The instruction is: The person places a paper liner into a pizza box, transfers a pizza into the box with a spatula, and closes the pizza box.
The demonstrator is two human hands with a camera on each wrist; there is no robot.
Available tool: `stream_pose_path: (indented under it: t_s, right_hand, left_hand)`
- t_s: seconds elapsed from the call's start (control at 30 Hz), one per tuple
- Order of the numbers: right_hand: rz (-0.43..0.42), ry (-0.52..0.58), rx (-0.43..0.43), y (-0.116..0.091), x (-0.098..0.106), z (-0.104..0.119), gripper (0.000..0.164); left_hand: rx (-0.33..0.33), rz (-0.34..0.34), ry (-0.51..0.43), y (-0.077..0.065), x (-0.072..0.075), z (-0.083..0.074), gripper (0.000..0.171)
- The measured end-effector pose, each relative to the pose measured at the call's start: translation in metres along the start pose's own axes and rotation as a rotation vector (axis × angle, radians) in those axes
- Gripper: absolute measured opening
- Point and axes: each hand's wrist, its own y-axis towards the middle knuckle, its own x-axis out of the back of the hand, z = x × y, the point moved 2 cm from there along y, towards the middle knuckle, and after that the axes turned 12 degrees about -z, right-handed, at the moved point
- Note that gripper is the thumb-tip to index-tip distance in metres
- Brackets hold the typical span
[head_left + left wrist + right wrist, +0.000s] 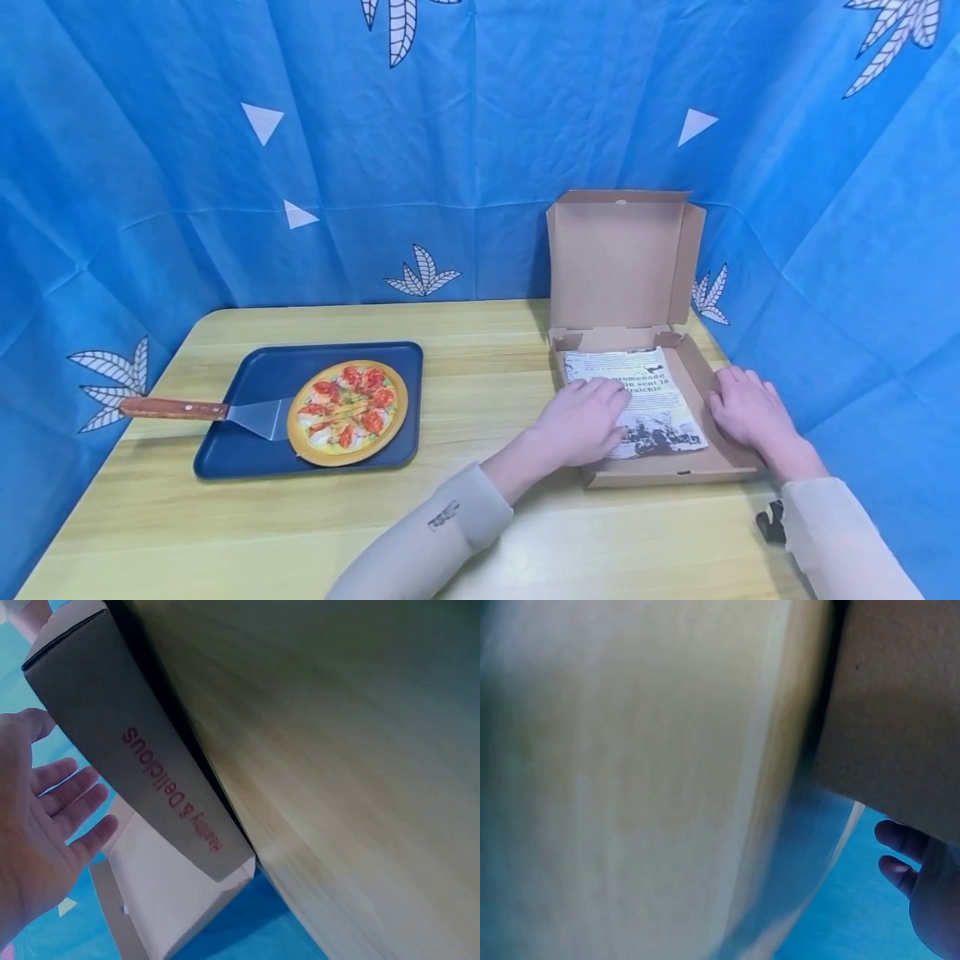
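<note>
Blue printed cloth [480,142] hangs behind the pale desk [480,358]; near its right edge sits an open cardboard box [615,258], a printed sheet [660,410] lying inside. Your left hand [588,421] is over the sheet's left edge, fingers loosely spread; your right hand [753,410] is at the box's right side, its grip impossible to tell; towards the desk's left edge, a tray [277,364] carries a pizza [348,412] and spatula [206,411].

The left hand [588,421] reaches forward, fingers [82,810] relaxed (its thumb [34,724] apart); the right hand [752,408], to its right, has fingers gently bent.
</note>
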Motion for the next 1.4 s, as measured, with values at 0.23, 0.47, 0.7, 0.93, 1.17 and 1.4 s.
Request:
stream_pose_path:
  t_s: [0.23,0.47,0.7,0.93,1.17,1.4]
  right_hand:
    - [-0.005,-0.002,0.003,0.001,-0.002,-0.002,0.036]
    - [0.003,0.001,0.005,0.001,0.000,-0.002,0.037]
    - [0.004,0.008,0.011,0.002,0.003,0.000,0.034]
    - [0.006,0.006,0.016,0.002,0.003,0.000,0.034]
    - [0.009,0.011,0.011,0.002,0.004,0.002,0.037]
    - [-0.002,0.010,0.010,0.001,0.003,0.000,0.041]
  left_hand:
    - [0.042,-0.046,-0.024,-0.012,0.006,0.017,0.060]
    - [0.079,-0.120,-0.042,-0.032,0.012,0.039,0.057]
    - [0.116,-0.140,-0.060,-0.046,0.015,0.058,0.057]
    - [0.172,-0.122,-0.079,-0.057,0.018,0.073,0.059]
    - [0.204,-0.112,-0.062,-0.070,0.022,0.090,0.060]
    - [0.230,-0.112,-0.055,-0.084,0.030,0.104,0.061]
